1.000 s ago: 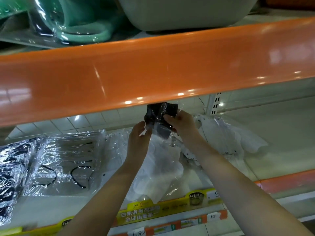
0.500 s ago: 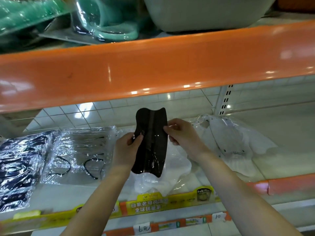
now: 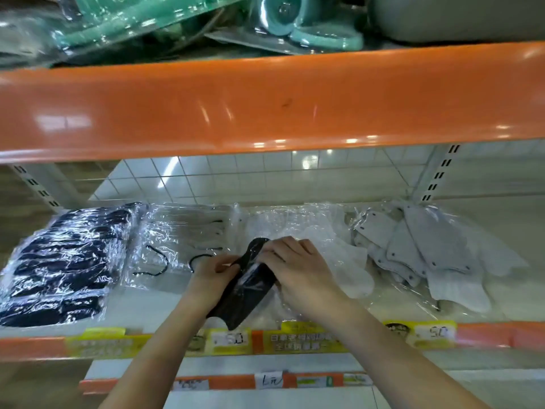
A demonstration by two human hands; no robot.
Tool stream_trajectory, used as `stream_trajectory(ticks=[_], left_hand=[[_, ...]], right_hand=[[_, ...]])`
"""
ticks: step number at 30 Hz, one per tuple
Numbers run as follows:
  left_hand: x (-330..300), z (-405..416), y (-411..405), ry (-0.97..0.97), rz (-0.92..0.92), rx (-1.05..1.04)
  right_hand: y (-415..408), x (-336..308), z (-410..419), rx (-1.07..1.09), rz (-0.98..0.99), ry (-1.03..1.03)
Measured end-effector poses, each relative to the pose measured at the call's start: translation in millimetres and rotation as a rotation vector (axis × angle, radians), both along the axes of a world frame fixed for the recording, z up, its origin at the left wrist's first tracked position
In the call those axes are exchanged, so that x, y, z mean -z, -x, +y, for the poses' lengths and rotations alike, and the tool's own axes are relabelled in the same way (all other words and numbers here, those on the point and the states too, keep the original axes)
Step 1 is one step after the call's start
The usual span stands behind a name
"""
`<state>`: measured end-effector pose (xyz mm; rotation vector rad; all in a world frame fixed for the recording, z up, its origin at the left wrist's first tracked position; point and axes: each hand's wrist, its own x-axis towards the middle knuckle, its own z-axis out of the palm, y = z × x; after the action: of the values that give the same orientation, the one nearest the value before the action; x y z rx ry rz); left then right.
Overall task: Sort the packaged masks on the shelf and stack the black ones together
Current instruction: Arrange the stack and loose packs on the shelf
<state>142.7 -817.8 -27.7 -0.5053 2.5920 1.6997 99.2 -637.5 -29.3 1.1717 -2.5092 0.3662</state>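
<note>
A black mask in a clear wrapper is held between both hands just above the shelf's front, tilted with its top to the upper right. My left hand pinches its left edge. My right hand grips its right side near the top. A stack of black packaged masks lies at the shelf's far left. Beside it lies a clear pack with black ear loops. White packaged masks lie under and behind my right hand, and grey-white masks lie further right.
An orange upper shelf edge hangs low over the work space, with green packaged goods on top. Yellow and orange price labels run along the shelf's front rail. A slotted upright stands at the back right.
The black mask has come down and toward the shelf's front, turning from upright to tilted. Both hands moved down with it. The camera view has shifted left and down.
</note>
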Motion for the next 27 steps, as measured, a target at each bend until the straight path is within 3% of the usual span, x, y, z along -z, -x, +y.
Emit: stream_trajectory(ticks=[4,6,10,13,15,18,27], left_hand=[[3.0,-23.8,-6.6,0.093,-0.011,0.054],[-1.3,-39.1,-13.3,0.299,0.092,0.042],[-19.9,-73.6,-36.5,0.657,0.516,0.189],[-27.6,-98.4,-52.2,1.026,0.616,0.256],[-27.3,-118.9,-61.5,1.175,0.631,0.258],[-21.3,-151.2,-75.6,1.246,0.658,0.218],[7.2,-259.8,-113.9,1.183,0.643,0.011]], right_hand=[[-8.6,1.8,-31.1,-0.007,0.004,0.035],[-13.0,0.8,-48.2,0.008,-0.009,0.093],[-30.5,-6.3,-86.8,0.058,-0.045,0.186],[-41.5,-7.9,-118.4,0.055,-0.086,0.239],[-50.4,-8.0,-139.6,0.063,-0.103,0.255],[-63.1,-8.6,-173.2,0.102,-0.068,0.265],[-83.9,5.4,-270.8,0.018,0.017,0.213]])
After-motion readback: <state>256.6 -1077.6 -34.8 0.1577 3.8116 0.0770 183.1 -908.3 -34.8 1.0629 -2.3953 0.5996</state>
